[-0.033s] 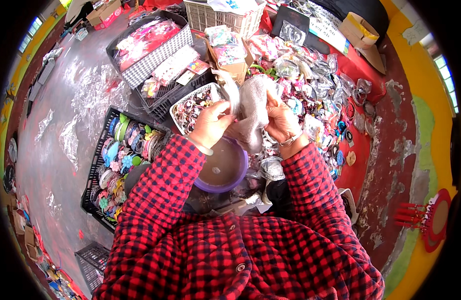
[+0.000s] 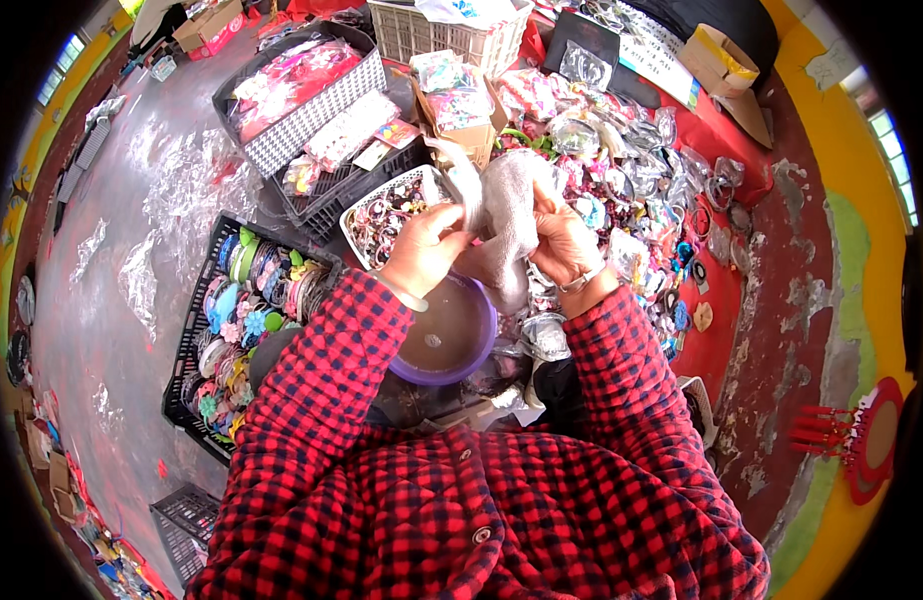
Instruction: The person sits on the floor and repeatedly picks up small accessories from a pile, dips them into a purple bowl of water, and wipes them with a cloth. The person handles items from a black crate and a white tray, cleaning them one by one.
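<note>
My left hand is closed, its thumb and fingers pinching a pale, shiny curved band; I cannot make out its exact kind. My right hand grips a greyish cloth, bunched up, with its lower end hanging down. Band and cloth are side by side, and the cloth hides part of the band. Just below them stands a purple basin of murky water, the cloth's end over its far right rim. Behind my left hand is a white basket of small hair accessories.
A black crate of colourful headbands stands at my left. Further off are stacked crates, a cardboard box of packets and a beige crate. Bagged accessories lie heaped at the right on red sheeting.
The cloth and the pale band have shifted very slightly between my fingers. Both hands keep their grip in nearly the same place.
</note>
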The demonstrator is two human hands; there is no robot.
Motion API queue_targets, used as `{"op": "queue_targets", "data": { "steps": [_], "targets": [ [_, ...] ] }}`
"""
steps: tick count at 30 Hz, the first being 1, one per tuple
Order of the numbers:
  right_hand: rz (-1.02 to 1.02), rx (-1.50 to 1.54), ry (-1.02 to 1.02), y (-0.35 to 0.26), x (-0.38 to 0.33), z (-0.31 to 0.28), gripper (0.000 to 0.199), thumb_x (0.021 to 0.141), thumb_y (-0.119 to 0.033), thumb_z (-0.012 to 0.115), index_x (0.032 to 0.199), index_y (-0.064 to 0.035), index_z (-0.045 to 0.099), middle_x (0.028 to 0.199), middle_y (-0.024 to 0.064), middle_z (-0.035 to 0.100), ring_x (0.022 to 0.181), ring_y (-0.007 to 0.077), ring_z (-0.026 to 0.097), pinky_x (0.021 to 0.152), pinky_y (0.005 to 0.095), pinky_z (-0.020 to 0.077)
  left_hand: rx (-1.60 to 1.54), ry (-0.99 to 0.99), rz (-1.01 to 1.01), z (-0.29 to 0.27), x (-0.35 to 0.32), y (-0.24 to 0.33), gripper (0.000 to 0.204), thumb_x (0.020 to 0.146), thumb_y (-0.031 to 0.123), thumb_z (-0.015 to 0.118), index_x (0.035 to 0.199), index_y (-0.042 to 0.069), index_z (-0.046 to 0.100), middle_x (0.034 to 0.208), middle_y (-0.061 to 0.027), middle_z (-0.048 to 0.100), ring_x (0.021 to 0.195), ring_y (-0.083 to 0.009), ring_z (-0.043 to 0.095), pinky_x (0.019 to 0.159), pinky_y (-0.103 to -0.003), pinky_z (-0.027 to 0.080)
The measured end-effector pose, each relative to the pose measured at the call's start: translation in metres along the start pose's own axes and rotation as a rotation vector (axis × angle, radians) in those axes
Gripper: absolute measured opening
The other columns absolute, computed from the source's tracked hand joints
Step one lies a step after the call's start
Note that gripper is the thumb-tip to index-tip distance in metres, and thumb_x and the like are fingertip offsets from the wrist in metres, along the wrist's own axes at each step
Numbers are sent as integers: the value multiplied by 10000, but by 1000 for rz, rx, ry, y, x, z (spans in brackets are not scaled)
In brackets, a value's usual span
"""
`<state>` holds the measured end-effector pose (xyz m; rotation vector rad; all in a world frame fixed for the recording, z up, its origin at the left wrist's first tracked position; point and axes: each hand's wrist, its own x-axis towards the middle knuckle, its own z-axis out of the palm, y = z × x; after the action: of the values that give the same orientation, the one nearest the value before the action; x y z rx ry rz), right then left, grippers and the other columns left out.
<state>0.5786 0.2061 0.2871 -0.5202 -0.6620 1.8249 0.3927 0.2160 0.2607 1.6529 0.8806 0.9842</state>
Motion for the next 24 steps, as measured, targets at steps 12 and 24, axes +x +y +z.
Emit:
{"op": "queue_targets", "data": {
  "steps": [12,24],
  "targets": [
    [-208,-444,97,36,2,-10,214,880,-111,462,1068,-23,511,944,37,587,846,112,544,763,260,446,515,-2,279,1,-3,-3,145,731,46,557,865,7,598,840,-145,605,793,-298,588,712,-336,465],
    [-278,-1288,-39,44,3,11,187,852,-180,501,907,-3,529,726,172,551,674,288,545,607,358,433,-1229,204,-356,-4,1,-16,270,906,212,451,1011,-25,526,980,-111,574,919,-198,555,838,-322,432]
  ]
}}
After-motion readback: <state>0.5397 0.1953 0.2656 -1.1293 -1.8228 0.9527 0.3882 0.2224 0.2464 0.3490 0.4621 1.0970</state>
